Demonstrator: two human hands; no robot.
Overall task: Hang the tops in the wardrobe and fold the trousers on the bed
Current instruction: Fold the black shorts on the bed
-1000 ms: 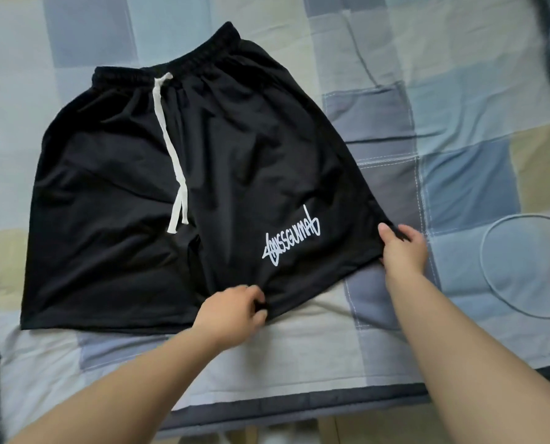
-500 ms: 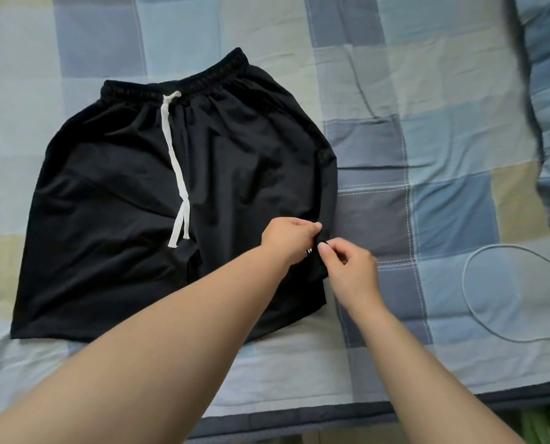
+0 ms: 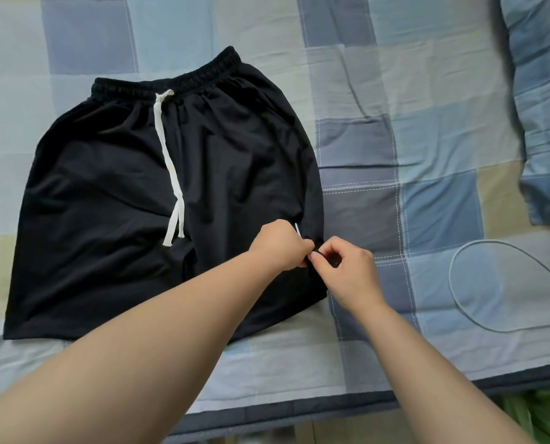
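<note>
A pair of black fabric shorts (image 3: pixel 113 200) with a white drawstring (image 3: pixel 171 174) lies flat on the left part of the blue-and-beige checked bed cover (image 3: pixel 427 155), waistband at the far side. The left hand (image 3: pixel 280 245) and the right hand (image 3: pixel 347 274) meet at the shorts' right edge, each pinching the black fabric there. A thin white cable loop (image 3: pixel 478 251) lies to the right, apart from the shorts.
</note>
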